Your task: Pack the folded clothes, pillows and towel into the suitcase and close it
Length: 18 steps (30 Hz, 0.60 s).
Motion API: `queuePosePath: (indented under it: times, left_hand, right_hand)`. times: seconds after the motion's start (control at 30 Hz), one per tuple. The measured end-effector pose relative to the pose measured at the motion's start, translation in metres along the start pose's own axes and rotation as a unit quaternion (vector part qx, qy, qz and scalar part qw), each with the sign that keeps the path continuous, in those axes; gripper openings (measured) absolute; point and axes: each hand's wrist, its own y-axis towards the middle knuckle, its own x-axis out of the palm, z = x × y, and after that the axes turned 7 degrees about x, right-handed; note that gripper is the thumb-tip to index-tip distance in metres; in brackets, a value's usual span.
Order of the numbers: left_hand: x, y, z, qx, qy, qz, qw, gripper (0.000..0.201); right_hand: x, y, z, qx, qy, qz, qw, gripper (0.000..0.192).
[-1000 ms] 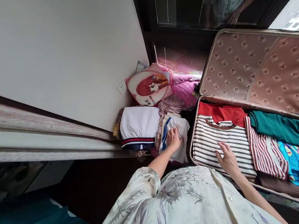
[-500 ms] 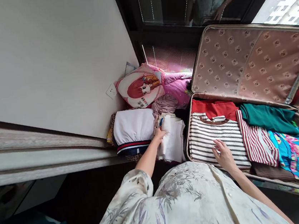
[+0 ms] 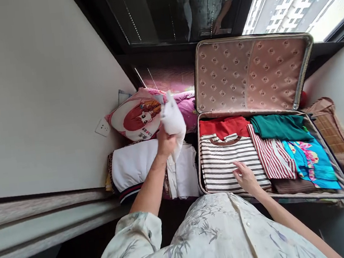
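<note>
Head cam: left hand [image 3: 165, 143] is clenched on a bunched white garment [image 3: 173, 120], lifted above the folded white pile [image 3: 183, 173] just left of the suitcase [image 3: 315, 129]. Right hand [image 3: 245, 176] lies flat, fingers spread, on the striped shirt [image 3: 225, 160] at the case's near-left corner. Imo keep that shirt pinned w/ the palm (stops it rucking) & carry the white one over low, no snagging the rim.

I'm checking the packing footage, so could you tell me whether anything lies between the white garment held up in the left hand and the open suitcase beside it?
Nothing visible does. The left hand holds the white garment up above the folded pile, just left of the suitcase wall. The right hand rests on the striped top inside.
</note>
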Motion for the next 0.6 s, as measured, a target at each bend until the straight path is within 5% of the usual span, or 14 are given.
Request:
queuePosePath:
  times: [0.13, 0.23, 0.3, 0.4, 0.6]
  left_hand:
    - [0.114, 0.001, 0.040, 0.160, 0.153, -0.131, 0.966, 0.032]
    - [0.192, -0.028, 0.027, 0.079, 0.265, -0.319, 0.906, 0.057]
    - [0.226, -0.048, 0.003, -0.023, 0.316, -0.442, 0.839, 0.083]
    - [0.248, -0.066, -0.030, -0.082, 0.366, -0.492, 0.786, 0.095]
    - [0.229, -0.069, -0.034, -0.011, 0.352, -0.434, 0.829, 0.075]
  right_hand:
    - [-0.011, -0.005, 0.006, 0.006, 0.006, 0.010, 1.000, 0.037]
    - [-0.023, -0.012, 0.015, 0.026, 0.016, 0.018, 0.999, 0.038]
    - [-0.034, -0.018, 0.025, 0.046, 0.023, 0.028, 0.998, 0.038]
    - [-0.048, -0.029, 0.043, 0.083, 0.046, 0.047, 0.994, 0.040]
    - [-0.065, -0.045, 0.069, 0.120, 0.073, 0.040, 0.989, 0.042]
